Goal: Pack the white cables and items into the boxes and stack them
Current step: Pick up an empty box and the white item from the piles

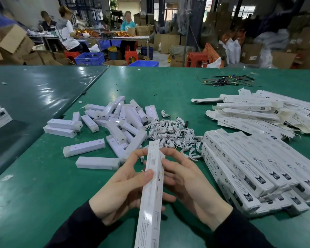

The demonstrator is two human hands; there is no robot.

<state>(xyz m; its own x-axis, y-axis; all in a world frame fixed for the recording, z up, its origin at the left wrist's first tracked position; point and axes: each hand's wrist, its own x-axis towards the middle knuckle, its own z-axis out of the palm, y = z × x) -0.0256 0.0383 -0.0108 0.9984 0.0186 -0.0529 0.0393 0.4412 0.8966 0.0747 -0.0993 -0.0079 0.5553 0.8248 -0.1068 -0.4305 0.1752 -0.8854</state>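
Grip: my left hand and right hand both curled around one long white box, thumb pressing its top face.
Box axis: it ran from bottom centre of the frame up toward the middle, far end pointing away from me.
Stack: finished boxes lay at right, nearer my right hand.
Cables: white cables heaped just beyond the box's far end.
Look: slim, glossy, printed.
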